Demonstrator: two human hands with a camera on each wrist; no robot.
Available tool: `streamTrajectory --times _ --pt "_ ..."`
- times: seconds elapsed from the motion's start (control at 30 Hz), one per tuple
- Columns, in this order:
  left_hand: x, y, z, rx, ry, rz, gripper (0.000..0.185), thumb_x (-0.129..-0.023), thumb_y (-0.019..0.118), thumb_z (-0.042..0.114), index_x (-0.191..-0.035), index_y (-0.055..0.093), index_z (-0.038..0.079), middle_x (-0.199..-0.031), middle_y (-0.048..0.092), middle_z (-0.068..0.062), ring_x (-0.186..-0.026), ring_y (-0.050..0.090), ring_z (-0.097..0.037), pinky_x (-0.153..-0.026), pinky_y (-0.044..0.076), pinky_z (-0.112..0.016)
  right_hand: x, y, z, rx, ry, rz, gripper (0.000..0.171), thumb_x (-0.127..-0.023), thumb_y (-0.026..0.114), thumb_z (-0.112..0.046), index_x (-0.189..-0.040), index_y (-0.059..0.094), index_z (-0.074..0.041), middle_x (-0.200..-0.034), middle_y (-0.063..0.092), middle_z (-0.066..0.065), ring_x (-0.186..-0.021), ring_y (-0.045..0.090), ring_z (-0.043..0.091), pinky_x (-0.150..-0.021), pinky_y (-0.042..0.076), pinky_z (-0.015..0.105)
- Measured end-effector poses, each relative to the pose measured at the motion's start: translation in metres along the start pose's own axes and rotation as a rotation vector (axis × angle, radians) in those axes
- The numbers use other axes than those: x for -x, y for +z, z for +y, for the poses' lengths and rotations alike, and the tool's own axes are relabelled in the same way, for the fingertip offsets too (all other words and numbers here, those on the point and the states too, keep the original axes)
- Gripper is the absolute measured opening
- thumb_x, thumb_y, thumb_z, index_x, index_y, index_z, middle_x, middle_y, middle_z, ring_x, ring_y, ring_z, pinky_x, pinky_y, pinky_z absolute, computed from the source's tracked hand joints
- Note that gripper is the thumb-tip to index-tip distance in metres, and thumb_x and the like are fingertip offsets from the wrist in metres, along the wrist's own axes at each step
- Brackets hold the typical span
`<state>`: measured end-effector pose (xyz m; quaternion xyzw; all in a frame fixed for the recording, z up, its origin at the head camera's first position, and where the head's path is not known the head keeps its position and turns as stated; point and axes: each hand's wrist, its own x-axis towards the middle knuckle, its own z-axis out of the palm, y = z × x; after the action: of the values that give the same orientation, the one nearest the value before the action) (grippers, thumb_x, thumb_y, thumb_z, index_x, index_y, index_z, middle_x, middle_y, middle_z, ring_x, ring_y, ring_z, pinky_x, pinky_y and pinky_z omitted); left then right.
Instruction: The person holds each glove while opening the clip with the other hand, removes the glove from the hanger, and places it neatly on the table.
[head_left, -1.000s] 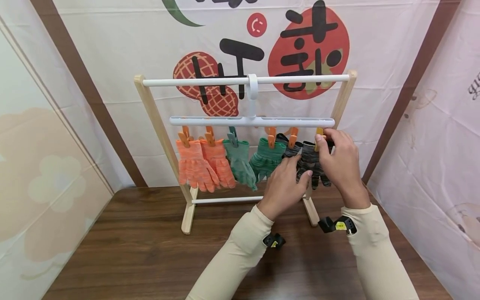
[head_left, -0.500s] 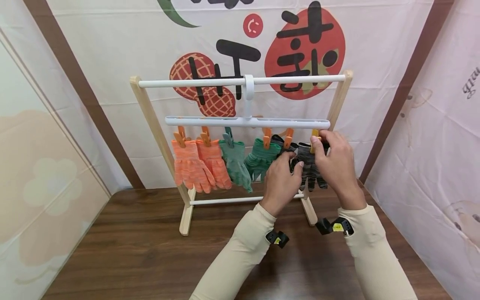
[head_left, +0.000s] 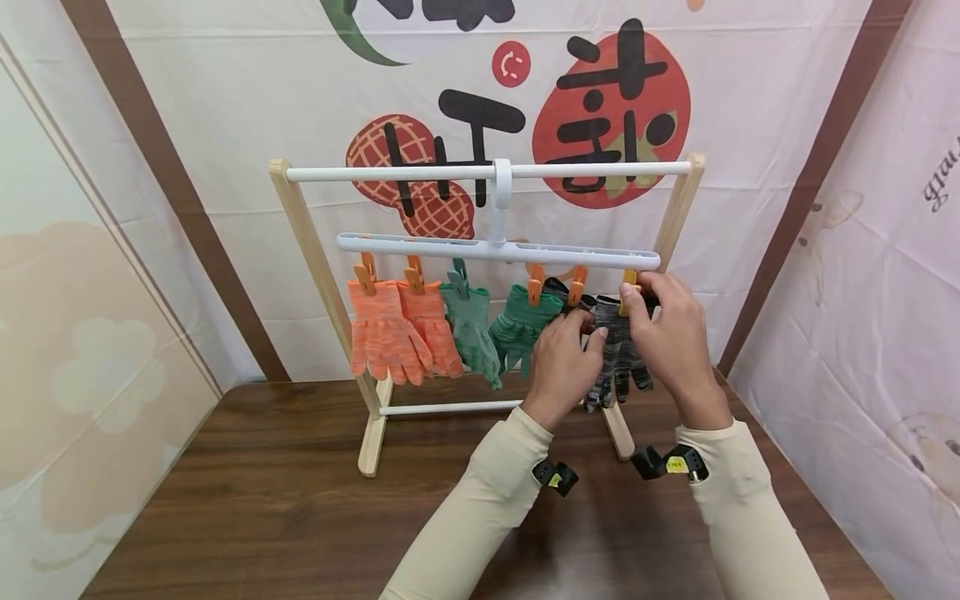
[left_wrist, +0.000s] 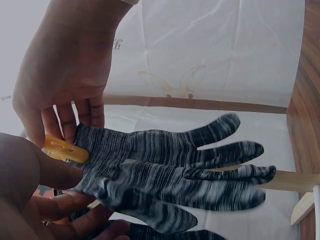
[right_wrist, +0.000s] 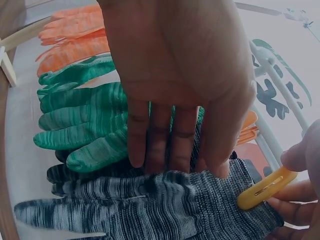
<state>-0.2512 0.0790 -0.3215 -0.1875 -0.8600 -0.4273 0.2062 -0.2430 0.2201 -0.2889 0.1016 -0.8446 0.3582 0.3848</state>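
A grey-black striped glove [head_left: 618,362] [left_wrist: 175,170] [right_wrist: 165,207] hangs at the right end of the white clip hanger [head_left: 420,245]. My left hand [head_left: 592,333] [right_wrist: 175,75] grips its cuff with thumb and fingers. My right hand [head_left: 633,296] [left_wrist: 65,75] pinches the yellow clip [head_left: 628,287] [left_wrist: 65,149] [right_wrist: 265,187] at the cuff's top edge. A second dark glove [head_left: 558,292] hangs behind on an orange clip [head_left: 576,283], mostly hidden by my left hand.
Two orange gloves [head_left: 401,333] and two green gloves [head_left: 495,333] hang further left on the hanger. The hanger is hooked on the white top bar of a wooden rack [head_left: 307,242], which stands on a dark wooden table [head_left: 262,500]. Printed cloth walls close in behind and at both sides.
My left hand has slid up the striped glove from its fingers to the cuff. My right hand stays on the yellow clip. The glove's fingers now hang free below.
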Motion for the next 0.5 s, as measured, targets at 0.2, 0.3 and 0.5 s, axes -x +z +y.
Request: streamTrajectory --times 0.2,0.3,0.5 --pt "-0.0017 0.0000 0.0006 0.034 -0.010 0.008 0.017 -0.101 0.066 0.028 -0.105 0.070 0.012 -0.089 0.067 0.000 -0.075 0.059 -0.014 -0.064 0.045 -0.031 0.0006 -0.0018 0.0020 -0.031 0.019 -0.027 0.036 -0.105 0.058 -0.028 -0.119 0.067 0.004 -0.111 0.066 0.021 -0.106 0.062 0.037 -0.088 0.046 0.057" --pt "-0.0029 0.0005 0.0009 0.046 -0.021 0.013 0.016 -0.100 0.067 0.027 -0.103 0.069 0.012 -0.085 0.066 0.002 -0.069 0.058 -0.012 -0.061 0.044 -0.029 0.0007 -0.0037 0.0040 -0.052 0.026 -0.048 0.036 -0.105 0.057 -0.027 -0.122 0.066 0.004 -0.114 0.066 0.022 -0.109 0.062 0.037 -0.091 0.046 0.057" --pt "-0.0056 0.0026 -0.0001 0.045 -0.005 0.046 0.012 -0.100 0.068 0.022 -0.102 0.069 0.010 -0.086 0.071 0.000 -0.067 0.061 -0.011 -0.059 0.046 -0.026 -0.0002 -0.0066 0.0085 -0.122 0.013 -0.088 0.034 -0.107 0.054 -0.025 -0.123 0.067 0.002 -0.118 0.067 0.020 -0.111 0.062 0.035 -0.093 0.047 0.054"
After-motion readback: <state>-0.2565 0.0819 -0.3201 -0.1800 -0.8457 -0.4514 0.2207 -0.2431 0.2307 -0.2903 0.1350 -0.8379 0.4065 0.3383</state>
